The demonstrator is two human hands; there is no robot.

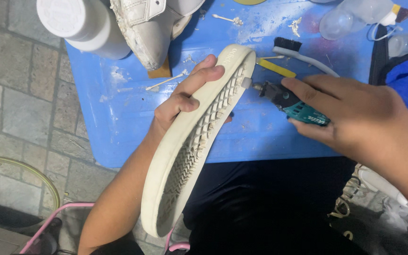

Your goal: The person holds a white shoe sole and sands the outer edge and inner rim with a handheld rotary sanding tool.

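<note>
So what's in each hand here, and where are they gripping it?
Left hand grips a shoe sole by its edge near the toe. Right hand holds a small rotary tool around its body, tip at the sole's rim.

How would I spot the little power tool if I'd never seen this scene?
Start at the blue table, then find the cream shoe sole that the left hand holds tilted across its front edge. At the sole's toe edge, the right hand grips a slim black and teal rotary tool. Unlike the white-handled brush behind it, it ends in a small grey grinding tip touching the sole.
</note>
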